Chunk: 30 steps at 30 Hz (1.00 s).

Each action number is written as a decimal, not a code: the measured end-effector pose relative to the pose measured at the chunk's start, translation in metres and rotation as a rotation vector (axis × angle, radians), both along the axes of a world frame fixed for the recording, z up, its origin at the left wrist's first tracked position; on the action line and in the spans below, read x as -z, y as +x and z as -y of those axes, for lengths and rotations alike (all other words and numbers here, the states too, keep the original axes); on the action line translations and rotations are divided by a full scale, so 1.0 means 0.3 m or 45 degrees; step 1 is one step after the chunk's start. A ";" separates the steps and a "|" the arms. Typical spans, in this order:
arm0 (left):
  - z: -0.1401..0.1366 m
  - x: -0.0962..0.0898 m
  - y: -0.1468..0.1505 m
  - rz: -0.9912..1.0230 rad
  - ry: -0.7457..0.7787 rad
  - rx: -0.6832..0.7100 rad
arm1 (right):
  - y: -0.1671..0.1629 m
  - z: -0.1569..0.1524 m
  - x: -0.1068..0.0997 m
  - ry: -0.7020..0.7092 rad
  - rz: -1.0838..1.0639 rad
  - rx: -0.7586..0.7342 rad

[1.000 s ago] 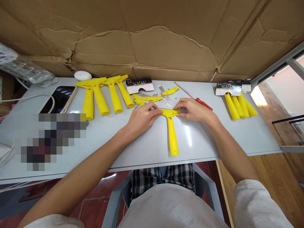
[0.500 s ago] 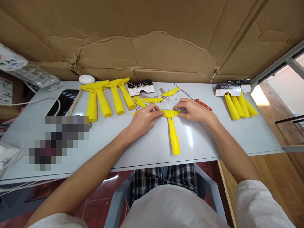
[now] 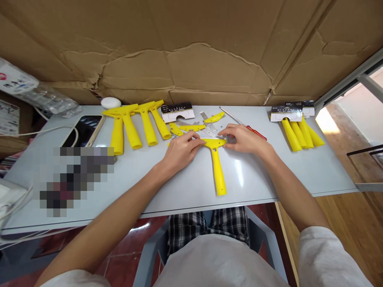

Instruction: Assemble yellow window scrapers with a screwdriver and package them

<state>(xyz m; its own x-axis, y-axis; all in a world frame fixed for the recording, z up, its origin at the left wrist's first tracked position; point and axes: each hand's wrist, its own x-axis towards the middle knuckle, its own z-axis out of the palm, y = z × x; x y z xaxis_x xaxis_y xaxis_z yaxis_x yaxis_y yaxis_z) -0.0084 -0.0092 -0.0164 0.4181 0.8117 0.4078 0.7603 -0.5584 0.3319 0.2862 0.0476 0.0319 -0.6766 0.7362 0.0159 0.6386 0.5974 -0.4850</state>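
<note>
Between both hands (image 3: 183, 153) (image 3: 243, 138), T-shaped plastic tool (image 3: 218, 171).

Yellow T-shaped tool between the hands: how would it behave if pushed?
The yellow tool looks like molded plastic, so probably stiff and light. Its wide crosspiece should resist rolling. The glossy tabletop may let it slide easily.

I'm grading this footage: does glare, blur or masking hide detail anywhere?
Head view: white glare streaks the table right of the central yellow tool; same view: a pixelated patch masks something at left; the metal pieces look too soft to count.
</note>
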 end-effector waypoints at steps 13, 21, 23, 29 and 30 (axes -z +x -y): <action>-0.010 -0.042 -0.001 -0.006 -0.282 -0.226 | 0.005 -0.010 0.014 0.027 -0.040 0.005; -0.014 -0.030 -0.006 0.037 -0.263 -0.184 | 0.005 -0.008 0.012 0.045 -0.047 -0.011; -0.015 -0.025 -0.007 0.034 -0.228 -0.153 | 0.006 -0.008 0.011 0.047 -0.056 -0.026; -0.015 -0.016 -0.009 0.021 -0.179 -0.100 | 0.007 -0.012 0.015 0.038 -0.076 -0.034; -0.016 -0.015 -0.010 0.023 -0.177 -0.098 | 0.007 -0.013 0.016 0.035 -0.075 -0.034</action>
